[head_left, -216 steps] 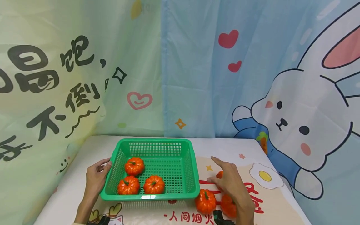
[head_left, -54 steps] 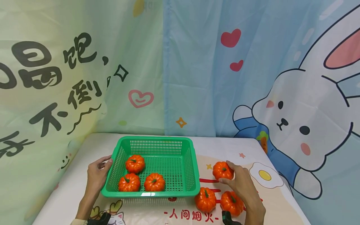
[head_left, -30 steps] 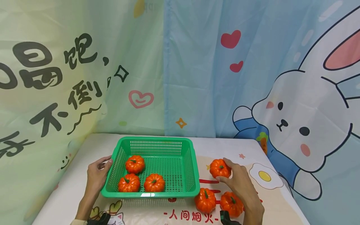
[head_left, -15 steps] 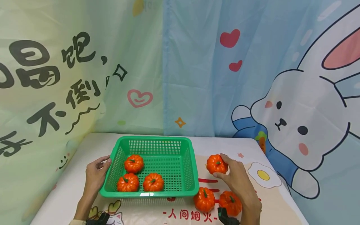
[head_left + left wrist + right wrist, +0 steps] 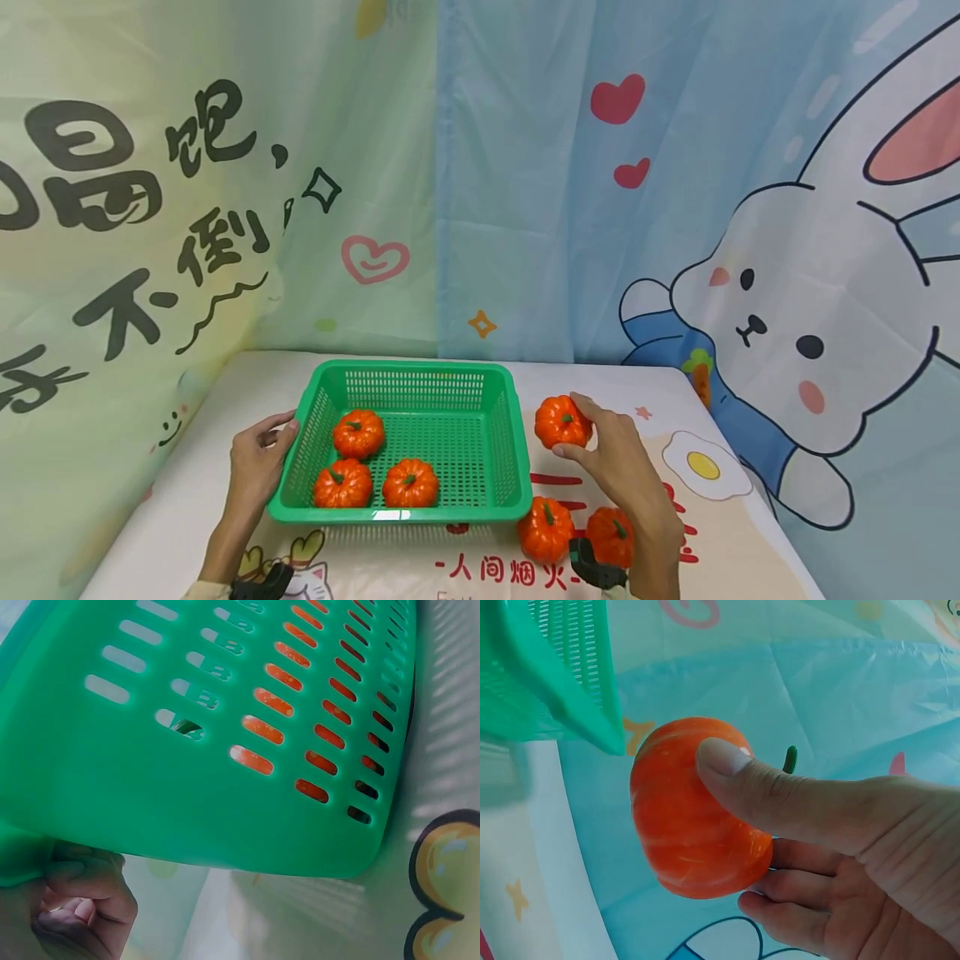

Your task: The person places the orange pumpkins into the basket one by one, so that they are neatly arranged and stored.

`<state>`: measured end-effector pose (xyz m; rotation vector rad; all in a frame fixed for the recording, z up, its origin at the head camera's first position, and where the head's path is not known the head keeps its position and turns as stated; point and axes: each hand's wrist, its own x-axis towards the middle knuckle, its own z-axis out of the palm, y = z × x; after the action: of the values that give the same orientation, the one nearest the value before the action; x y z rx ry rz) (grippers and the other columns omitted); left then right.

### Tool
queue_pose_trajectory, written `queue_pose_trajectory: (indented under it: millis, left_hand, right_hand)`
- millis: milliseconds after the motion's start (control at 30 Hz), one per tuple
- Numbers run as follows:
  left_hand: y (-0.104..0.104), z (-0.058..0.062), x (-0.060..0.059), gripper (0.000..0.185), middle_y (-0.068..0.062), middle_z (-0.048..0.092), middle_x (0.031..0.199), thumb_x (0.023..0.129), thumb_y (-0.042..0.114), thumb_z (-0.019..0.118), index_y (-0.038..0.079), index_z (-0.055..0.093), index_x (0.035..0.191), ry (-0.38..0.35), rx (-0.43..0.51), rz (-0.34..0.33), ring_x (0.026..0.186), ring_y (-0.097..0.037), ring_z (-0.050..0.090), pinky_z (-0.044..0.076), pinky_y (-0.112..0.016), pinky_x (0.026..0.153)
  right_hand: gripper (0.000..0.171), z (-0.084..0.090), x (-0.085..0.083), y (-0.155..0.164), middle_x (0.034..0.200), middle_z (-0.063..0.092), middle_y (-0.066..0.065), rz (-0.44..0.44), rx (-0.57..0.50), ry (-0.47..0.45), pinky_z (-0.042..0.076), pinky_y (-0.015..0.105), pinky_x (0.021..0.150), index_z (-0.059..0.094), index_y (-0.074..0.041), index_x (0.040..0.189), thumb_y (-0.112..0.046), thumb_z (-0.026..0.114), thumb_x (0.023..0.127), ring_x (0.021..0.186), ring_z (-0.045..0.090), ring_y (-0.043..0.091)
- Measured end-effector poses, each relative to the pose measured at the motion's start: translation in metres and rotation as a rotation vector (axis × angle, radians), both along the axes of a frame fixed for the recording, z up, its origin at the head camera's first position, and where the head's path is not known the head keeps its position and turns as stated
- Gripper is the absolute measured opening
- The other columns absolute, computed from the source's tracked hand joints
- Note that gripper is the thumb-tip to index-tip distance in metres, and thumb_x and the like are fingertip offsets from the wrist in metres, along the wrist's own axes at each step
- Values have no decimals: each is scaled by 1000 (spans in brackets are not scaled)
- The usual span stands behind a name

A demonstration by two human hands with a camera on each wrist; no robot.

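A green slotted basket point(image 5: 300, 422) stands on the table with three small orange pumpkins point(image 5: 358, 433) inside. My left hand point(image 5: 258, 458) grips its left rim; the left wrist view shows the fingers point(image 5: 82, 907) curled under the green wall point(image 5: 150, 772). My right hand point(image 5: 600, 454) holds a fourth pumpkin point(image 5: 561, 422) lifted just right of the basket, thumb point(image 5: 750, 784) pressed on its orange body point(image 5: 682, 825). Two more pumpkins point(image 5: 546, 530) lie near the front edge beneath that hand.
The table wears a printed cloth with a fried-egg drawing point(image 5: 702, 465) at the right. Cartoon curtains close off the back and the left side. Black wrist mounts point(image 5: 596, 573) show at the bottom edge.
My right hand took hold of the far pumpkin on the cloth, lifted it and carried it left toward the basket's right rim. The left hand and basket stayed put.
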<state>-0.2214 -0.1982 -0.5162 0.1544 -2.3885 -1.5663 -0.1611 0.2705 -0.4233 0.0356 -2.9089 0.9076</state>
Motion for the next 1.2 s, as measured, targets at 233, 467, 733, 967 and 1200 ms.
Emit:
queue_pose_trajectory:
  millis: [233, 467, 733, 967, 1200]
  left_hand:
    - [1, 2, 0, 35, -28, 77, 96, 110, 17, 66, -6, 72, 136, -3, 3, 0, 60, -3, 66, 57, -22, 56]
    - [0, 2, 1, 36, -25, 77, 94, 111, 19, 65, -5, 71, 137, -23, 8, -1, 60, -5, 66, 58, -23, 55]
    - [0, 2, 1, 37, -29, 77, 98, 111, 18, 64, -6, 71, 138, -21, 10, -3, 60, -3, 67, 58, -22, 57]
    - [0, 3, 2, 37, -29, 77, 99, 111, 18, 65, -6, 71, 138, -31, 17, 3, 62, -3, 68, 58, -22, 58]
    - [2, 4, 2, 36, -30, 77, 101, 111, 16, 64, -7, 71, 138, -29, 22, 7, 63, -2, 68, 58, -21, 59]
  right_hand:
    - [82, 4, -6, -12, 151, 64, 22, 1, -29, -25, 50, 69, 114, 48, -11, 166, -22, 87, 95, 140, 52, 47]
    - [81, 8, -13, -22, 153, 64, 19, 61, -62, 9, 51, 64, 116, 49, -9, 165, -18, 87, 94, 141, 56, 43]
    - [79, 6, -26, -38, 145, 71, 14, 149, -86, 64, 57, 56, 112, 54, -8, 161, -15, 90, 90, 130, 65, 34]
    - [78, 4, -34, -54, 138, 73, 10, 203, -112, 72, 60, 54, 107, 56, -9, 159, -15, 91, 89, 123, 66, 29]
    - [74, 4, -41, -71, 133, 74, 9, 238, -116, 67, 62, 53, 103, 61, -9, 156, -16, 91, 89, 120, 65, 29]
